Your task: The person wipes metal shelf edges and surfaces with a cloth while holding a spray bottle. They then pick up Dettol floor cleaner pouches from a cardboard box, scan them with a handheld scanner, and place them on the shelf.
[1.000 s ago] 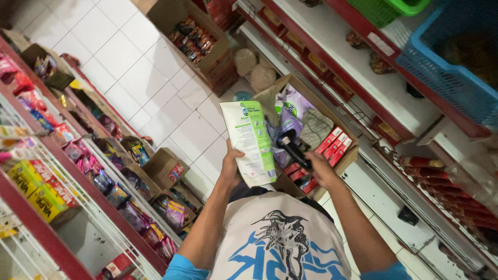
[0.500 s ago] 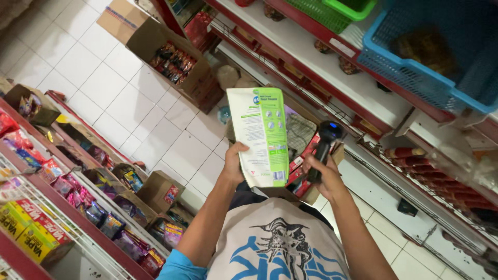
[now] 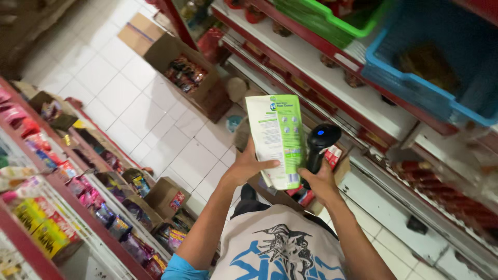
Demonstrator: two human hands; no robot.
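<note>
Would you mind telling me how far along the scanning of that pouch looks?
Done: the left hand has the pouch lifted, back panel showing. In hand: the right hand holds the scanner upright beside it. Left: the scanner head is not aimed at the pouch's lower corner, and boxes of goods stand on the floor.

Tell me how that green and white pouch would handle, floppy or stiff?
Probably soft: the pouch is a flat flexible pack, held upright by the left hand at its lower edge. It looks glossy, so perhaps slippery. It seems light, since one hand supports it.
</note>
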